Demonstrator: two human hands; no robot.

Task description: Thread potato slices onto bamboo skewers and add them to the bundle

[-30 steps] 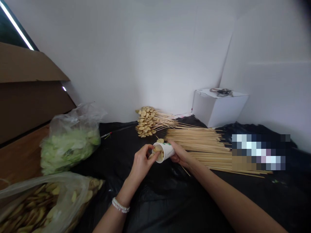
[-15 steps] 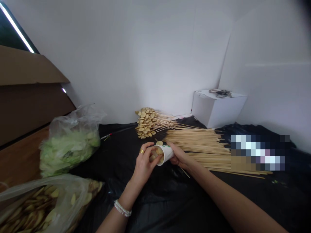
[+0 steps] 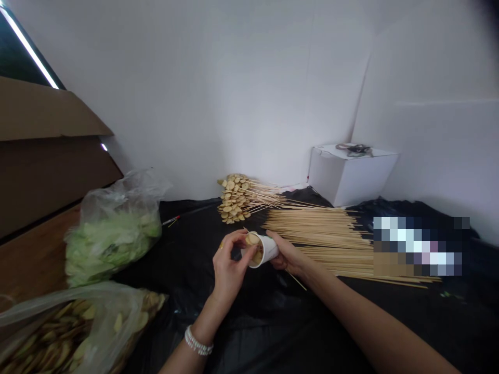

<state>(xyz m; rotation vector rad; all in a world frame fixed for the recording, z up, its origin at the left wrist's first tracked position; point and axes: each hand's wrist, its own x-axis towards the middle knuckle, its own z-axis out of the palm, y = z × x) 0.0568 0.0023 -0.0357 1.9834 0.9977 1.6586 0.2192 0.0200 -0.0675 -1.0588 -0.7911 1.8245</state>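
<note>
A white paper cup [image 3: 270, 248] lies tipped sideways in my right hand [image 3: 286, 253], its mouth facing left. Pale round slices [image 3: 253, 240] show at and inside the cup's mouth. The fingers of my left hand [image 3: 231, 261] are pinched at the slices; which slice they hold is hard to make out. A thin stick [image 3: 297, 280] sticks out below my right hand. Just behind the cup lies a pile of skewered slices [image 3: 234, 200], and beyond my right hand are many bare wooden sticks [image 3: 317, 226].
On the left stand a clear bag of pale green slices [image 3: 111, 241] and an open bag of browned slices [image 3: 58, 332]. A white box [image 3: 346, 174] is at the back right. Black sheeting [image 3: 249, 322] covers the surface; a cardboard box [image 3: 47, 156] is far left.
My left hand has shifted slightly left and its fingers sit a little farther out from the cup. A pale slice now shows more plainly at the cup's mouth.
</note>
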